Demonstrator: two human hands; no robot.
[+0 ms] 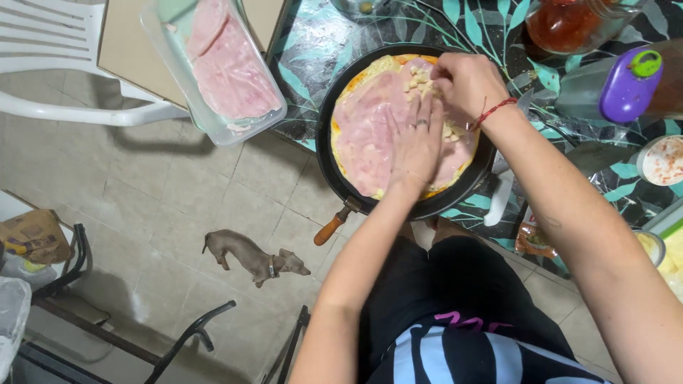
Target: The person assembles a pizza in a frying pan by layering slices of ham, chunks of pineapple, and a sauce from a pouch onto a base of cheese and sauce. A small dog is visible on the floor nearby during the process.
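- Seen from above, nearest the camera: dark shorts and a striped shirt hem, with a small grey dog [257,260] standing on the tiled floor, well left of the frying pan [329,142].
- Lying flat on the ham slices [366,128] inside the pan: left hand [417,144], fingers spread and pressed down, pinching nothing, a ring on one finger.
- Just beyond it, over the pan's far right part: right hand [466,84], fingertips bunched together on small pale cheese bits [420,82], a red cord at the wrist.
- Closer to the cheese bits: the right hand, directly on them; the left just this side of them.
- Covering most of the round yellow base in the pan: pink ham, cheese only in a far-right patch.
- Pointing near-left, off the table edge: the pan's wooden handle [330,229].
- Left of the pan: a clear tray of ham [226,67].
- Right of the pan: a purple-capped bottle [626,85] and a red sauce jar [565,25].
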